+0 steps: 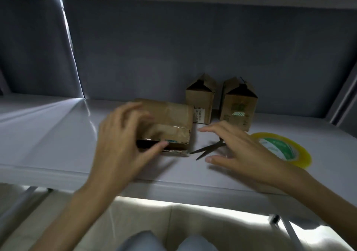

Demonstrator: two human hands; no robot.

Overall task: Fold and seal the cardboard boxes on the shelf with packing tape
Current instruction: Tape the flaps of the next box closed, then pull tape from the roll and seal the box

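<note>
I see the taped box (168,123) lying long axis left-right; my left hand (119,144) curls around it, right hand (243,150) spread apart above scissors (208,150).

On the shelf (58,135) a taped box (170,121) lies left of centre. Two open-flapped boxes stand behind it to the right, side by side: the left one (201,100), the right one (239,108). Scissors (208,150) lie just right of the taped box; the tape roll (301,154) lies farther right, near the front.
</note>
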